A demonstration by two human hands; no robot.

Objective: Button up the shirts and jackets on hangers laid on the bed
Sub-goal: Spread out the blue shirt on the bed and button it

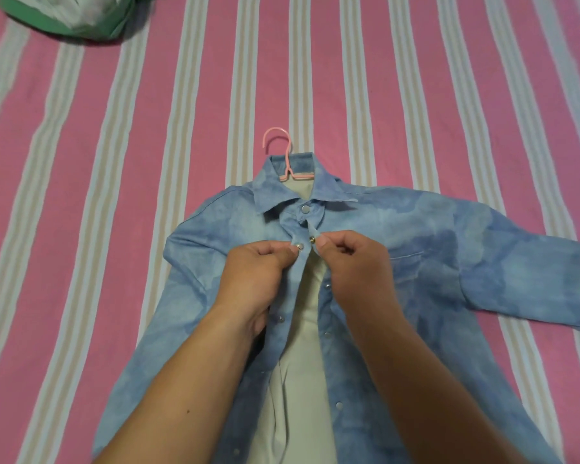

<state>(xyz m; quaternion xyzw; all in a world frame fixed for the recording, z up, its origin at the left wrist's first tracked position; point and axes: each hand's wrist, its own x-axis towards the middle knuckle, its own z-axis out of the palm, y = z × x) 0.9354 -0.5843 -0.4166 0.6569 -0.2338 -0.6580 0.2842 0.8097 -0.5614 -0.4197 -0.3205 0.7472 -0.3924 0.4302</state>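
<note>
Pink-striped bed [114, 195]: your left hand [258, 272] and right hand [355, 262] each pinch a placket edge of the denim shirt [432, 246]; misaligned snaps could close crooked.

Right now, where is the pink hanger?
In the head view the hanger lies mid-frame on the striped bed, its hook poking out past the collar of the blue shirt, beyond both hands.
</note>
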